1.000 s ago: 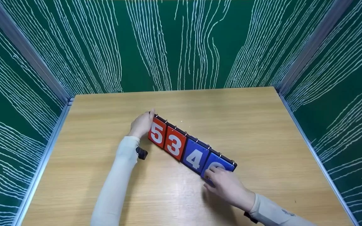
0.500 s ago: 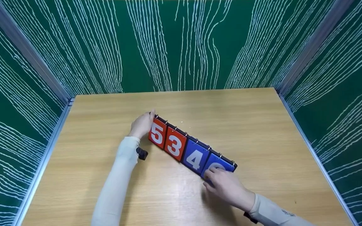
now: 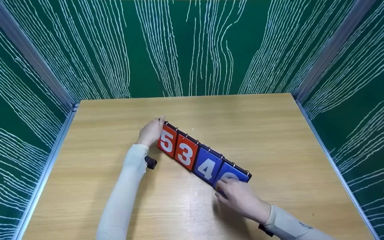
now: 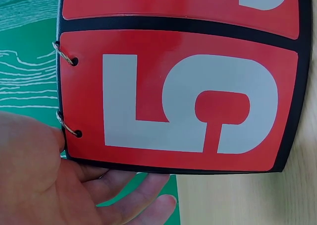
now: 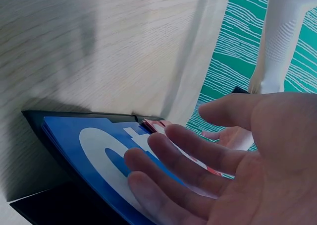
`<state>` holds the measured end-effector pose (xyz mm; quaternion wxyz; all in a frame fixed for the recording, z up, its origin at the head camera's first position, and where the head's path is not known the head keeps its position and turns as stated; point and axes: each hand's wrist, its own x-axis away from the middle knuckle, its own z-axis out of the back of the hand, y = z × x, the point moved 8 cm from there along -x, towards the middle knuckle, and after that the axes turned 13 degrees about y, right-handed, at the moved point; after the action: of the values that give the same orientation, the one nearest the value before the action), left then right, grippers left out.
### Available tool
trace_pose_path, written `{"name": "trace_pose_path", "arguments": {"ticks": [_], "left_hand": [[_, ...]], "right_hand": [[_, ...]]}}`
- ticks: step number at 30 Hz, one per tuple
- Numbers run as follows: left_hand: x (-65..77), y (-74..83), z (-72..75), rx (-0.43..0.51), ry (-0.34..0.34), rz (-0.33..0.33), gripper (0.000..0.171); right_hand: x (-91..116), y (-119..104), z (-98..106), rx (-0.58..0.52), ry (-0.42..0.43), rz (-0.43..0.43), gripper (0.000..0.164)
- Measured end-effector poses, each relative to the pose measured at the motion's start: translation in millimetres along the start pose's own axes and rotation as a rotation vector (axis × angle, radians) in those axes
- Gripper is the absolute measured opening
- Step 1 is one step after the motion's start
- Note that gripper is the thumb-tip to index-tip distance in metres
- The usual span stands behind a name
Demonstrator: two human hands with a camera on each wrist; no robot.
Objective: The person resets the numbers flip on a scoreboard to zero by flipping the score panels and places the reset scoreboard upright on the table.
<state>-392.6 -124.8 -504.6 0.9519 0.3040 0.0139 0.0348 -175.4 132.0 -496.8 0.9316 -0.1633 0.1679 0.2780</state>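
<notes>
A flip scoreboard (image 3: 192,156) stands slanted across the table, ringed number cards on a black backing. Its red cards read 5 (image 4: 188,101) and 3 (image 3: 184,153); a blue card shows 4 (image 3: 207,168). The last blue card (image 5: 94,150) is partly covered, so its digit cannot be fully read. My left hand (image 3: 150,133) grips the scoreboard's left end, with fingers (image 4: 124,185) behind the edge. Over the last blue card lies my right hand (image 3: 242,196), its fingers (image 5: 163,180) loosely bent and thumb apart; whether the fingertips touch the card I cannot tell.
The wooden table (image 3: 118,200) is bounded by green walls (image 3: 212,50) with white wavy lines. Grey posts (image 3: 35,56) stand at the back corners. A small black device (image 3: 150,162) sits at the left wrist.
</notes>
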Motion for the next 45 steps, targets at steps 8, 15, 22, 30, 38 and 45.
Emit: {"name": "trace_pose_path", "arguments": {"ticks": [8,15,22,30,38,45], "left_hand": [[0.8,-0.2,0.1,0.008,-0.013,0.009,0.071],[0.8,0.2,-0.5,0.011,-0.014,0.008,0.07],[-0.5,0.9,0.1,0.001,-0.011,0.008,0.071],[-0.2,2.5,0.8,-0.01,-0.001,-0.006,0.068],[-0.2,1.5,-0.2,0.009,-0.015,0.009,0.069],[-0.9,0.7,-1.1,0.021,-0.007,0.013,0.068]], "right_hand": [[-2,1,-2,-0.056,-0.067,-0.02,0.015],[-3,-3,-5,-0.179,-0.222,-0.029,0.014],[-13,-6,8,-0.231,-0.246,-0.042,0.014],[-26,-6,30,-0.265,-0.236,-0.037,0.016],[-37,5,47,-0.321,-0.276,-0.12,0.019],[-44,19,55,-0.329,-0.273,-0.178,0.022]]}}
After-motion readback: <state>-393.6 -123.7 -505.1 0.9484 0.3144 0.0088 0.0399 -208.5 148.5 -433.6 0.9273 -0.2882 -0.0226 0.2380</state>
